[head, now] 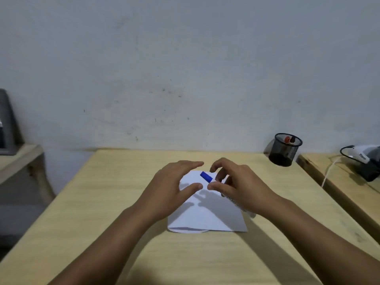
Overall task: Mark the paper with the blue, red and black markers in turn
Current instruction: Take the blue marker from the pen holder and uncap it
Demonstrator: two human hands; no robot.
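A white sheet of paper (205, 214) lies in the middle of the wooden table (102, 202). The blue marker (206, 176) has a white barrel and its blue cap on, and it is held above the paper's far end. My right hand (238, 184) is curled around the barrel, with the capped end pointing left. Just left of the cap, my left hand (174, 182) hovers with thumb and fingers spread, holding nothing. A red marker (287, 139) pokes out of the black mesh pen cup (284, 151). No black marker can be made out.
The mesh cup stands at the table's far right corner, against the wall. A second wooden table (345, 188) on the right carries a white and black device (366, 161) with a cable. A low shelf with a grey object (7, 128) is at the left.
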